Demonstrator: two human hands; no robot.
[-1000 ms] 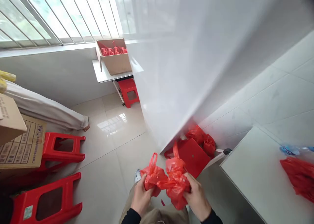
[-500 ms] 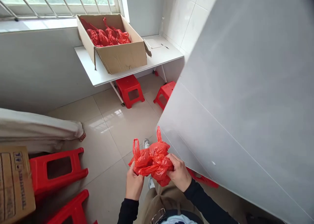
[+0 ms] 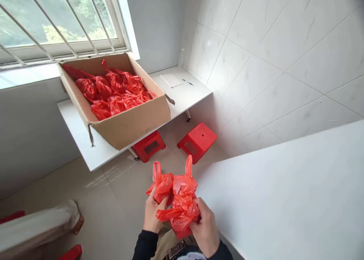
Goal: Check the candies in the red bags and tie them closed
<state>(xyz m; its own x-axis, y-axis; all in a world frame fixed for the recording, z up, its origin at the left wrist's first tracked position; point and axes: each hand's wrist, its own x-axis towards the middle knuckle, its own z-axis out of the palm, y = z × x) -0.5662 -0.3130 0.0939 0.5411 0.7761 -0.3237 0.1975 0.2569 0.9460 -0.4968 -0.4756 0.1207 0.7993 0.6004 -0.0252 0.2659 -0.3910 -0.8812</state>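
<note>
Both my hands hold a bunched red plastic bag [image 3: 178, 195] low in the middle of the view, its two handle loops sticking up. My left hand [image 3: 152, 214] grips the bag's left side with closed fingers. My right hand [image 3: 205, 226] pinches its lower right side. Ahead on a white table [image 3: 82, 148] stands an open cardboard box [image 3: 133, 119] filled with several similar tied red bags [image 3: 113, 91].
A white board or tabletop [image 3: 284, 199] fills the right foreground. Two red plastic stools [image 3: 197, 140] stand under and beside the far table. A barred window [image 3: 54, 24] is above the box. A grey wrapped bundle [image 3: 40, 226] lies at lower left on the tiled floor.
The view has swung toward the table with the cardboard box, which now looks much closer. My hands keep hold of the red bag and have gathered it tighter.
</note>
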